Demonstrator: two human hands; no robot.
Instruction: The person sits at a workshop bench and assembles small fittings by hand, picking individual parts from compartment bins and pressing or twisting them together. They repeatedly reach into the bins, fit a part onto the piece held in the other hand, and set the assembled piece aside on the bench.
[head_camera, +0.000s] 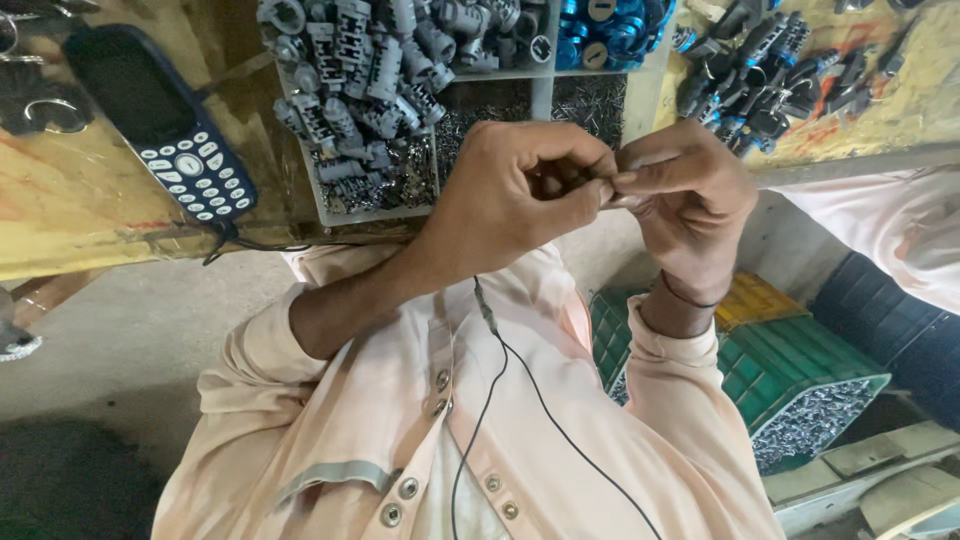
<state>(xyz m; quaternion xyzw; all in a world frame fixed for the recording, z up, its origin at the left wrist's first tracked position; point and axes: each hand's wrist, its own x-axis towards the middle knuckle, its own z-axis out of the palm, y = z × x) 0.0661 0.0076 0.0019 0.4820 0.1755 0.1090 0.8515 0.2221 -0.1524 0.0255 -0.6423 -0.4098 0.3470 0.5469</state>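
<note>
Two hands are meeting at the frame's centre; left hand (515, 195) and right hand (685, 200) are pinching a small, mostly hidden part (604, 188) between fingertips, keeping it close above the grey tray (325, 205) of metal pieces, upper middle.

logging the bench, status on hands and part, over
Left hand and right hand, fingers shut on one small part, mostly hidden. Parts tray just beyond. Nothing blocking.

Dark-screened blue phone (160, 120) on workbench (70, 210)
</note>
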